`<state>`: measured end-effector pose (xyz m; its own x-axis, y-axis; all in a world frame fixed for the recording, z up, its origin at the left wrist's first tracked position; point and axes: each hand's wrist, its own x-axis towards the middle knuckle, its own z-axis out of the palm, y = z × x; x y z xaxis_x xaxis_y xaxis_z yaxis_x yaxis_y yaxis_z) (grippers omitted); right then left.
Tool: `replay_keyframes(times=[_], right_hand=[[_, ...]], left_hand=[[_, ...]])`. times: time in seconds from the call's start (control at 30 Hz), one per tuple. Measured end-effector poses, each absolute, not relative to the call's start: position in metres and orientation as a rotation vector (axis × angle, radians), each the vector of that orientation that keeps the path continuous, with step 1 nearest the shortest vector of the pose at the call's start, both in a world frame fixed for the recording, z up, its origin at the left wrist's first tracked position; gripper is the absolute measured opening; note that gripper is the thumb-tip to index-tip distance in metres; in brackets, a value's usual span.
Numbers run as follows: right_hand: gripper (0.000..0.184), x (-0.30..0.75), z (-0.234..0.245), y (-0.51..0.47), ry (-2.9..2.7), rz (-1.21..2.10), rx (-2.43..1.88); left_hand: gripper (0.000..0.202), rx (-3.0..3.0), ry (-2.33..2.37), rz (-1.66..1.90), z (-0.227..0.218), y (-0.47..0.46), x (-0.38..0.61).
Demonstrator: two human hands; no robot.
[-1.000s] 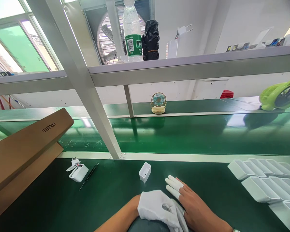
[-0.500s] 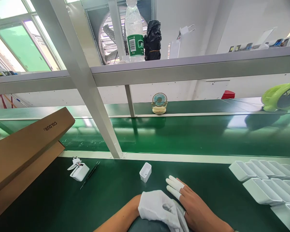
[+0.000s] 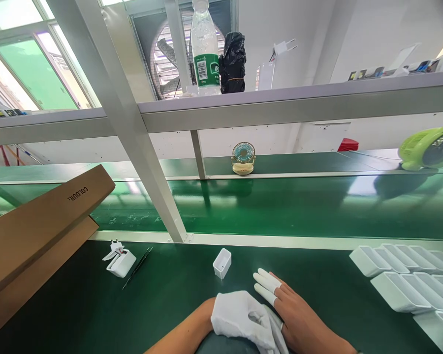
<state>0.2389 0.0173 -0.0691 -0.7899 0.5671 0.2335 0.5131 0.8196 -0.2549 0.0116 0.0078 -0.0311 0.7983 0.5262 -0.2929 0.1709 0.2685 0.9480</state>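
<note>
My right hand [image 3: 295, 309] lies flat on the green tabletop with its fingers stretched out. White finger covers sit on two of its fingers, and nothing is in its grasp. Against its wrist side rests my left hand [image 3: 239, 314], in a loose white glove at the table's near edge; its fingers are bent out of view or lost in the folds. Ahead of the hands, apart from both, a small open white plastic case [image 3: 222, 263] stands on the table. Farther left are a white charger housing [image 3: 121, 262] with plug prongs and wires, and dark tweezers [image 3: 137, 268].
Several white plastic housings [image 3: 402, 290] lie in rows at the right. A cardboard box [image 3: 47, 221] juts in from the left. A slanted metal post [image 3: 133, 123] meets the table's back rail. Beyond are a green conveyor belt [image 3: 280, 206], a small fan [image 3: 243, 157] and a bottle [image 3: 205, 49] on the shelf.
</note>
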Motion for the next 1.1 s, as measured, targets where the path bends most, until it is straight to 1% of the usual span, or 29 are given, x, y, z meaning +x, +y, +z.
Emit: replay_keyframes(times=[0.2,0.37,0.6,0.83,0.97,1.1], right_hand=[[0.073,0.236,-0.056,0.016,-2.777,0.254,-0.841],[0.081,0.236,-0.056,0.016,-2.741,0.226,-0.810],[0.078,0.238,-0.064,0.017,-2.744,0.258,-0.850],[0.077,0.237,-0.064,0.017,-2.706,0.273,-0.822],[0.078,0.234,-0.058,0.016,-2.722,0.261,-0.836],[0.086,0.233,-0.054,0.014,-2.772,0.228,-0.852]], left_hand=[[0.044,1.305,0.680,0.282,-0.030,0.005,0.008],[0.050,1.275,0.630,0.272,-0.025,0.005,0.010],[0.058,1.336,0.654,0.294,-0.036,0.008,0.010],[0.043,1.388,0.758,0.247,-0.048,0.008,0.003],[0.046,1.366,0.734,0.252,-0.045,0.006,0.004],[0.052,1.350,0.690,0.246,-0.037,0.005,0.006]])
